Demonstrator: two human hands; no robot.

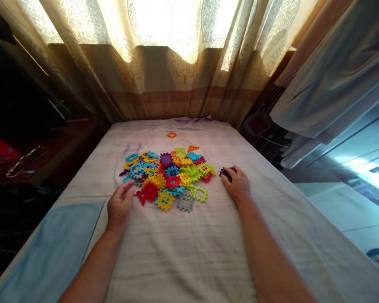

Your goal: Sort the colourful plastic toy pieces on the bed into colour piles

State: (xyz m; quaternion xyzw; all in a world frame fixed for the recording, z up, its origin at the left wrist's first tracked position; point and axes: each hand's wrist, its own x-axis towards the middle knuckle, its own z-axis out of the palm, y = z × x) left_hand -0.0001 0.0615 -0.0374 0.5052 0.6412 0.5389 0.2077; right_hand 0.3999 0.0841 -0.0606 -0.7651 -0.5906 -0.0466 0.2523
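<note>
Patterned window curtains (183,101), hanging fabric (322,92) and a sheet-covered surface (177,252) suggest a home.

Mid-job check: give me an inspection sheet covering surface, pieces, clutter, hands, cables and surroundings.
Surface: pale, wrinkled cloth-covered tabletop.
Pieces: heap of multicoloured, notched plastic pieces, overlapping; one orange, open-centred plastic piece lies apart, beyond it.
Clutter: light-blue rectangular sheet at the near left.
Left hand: beside the heap's left edge; contact unclear.
Right hand: thumb and fingers around a dark purple plastic piece, right of the heap.
Cables: thin pale strand in the dark beyond the right edge; cannot tell if cable.
Surroundings: backlit beige patterned curtain behind; pale hanging fabric on the right.
</note>
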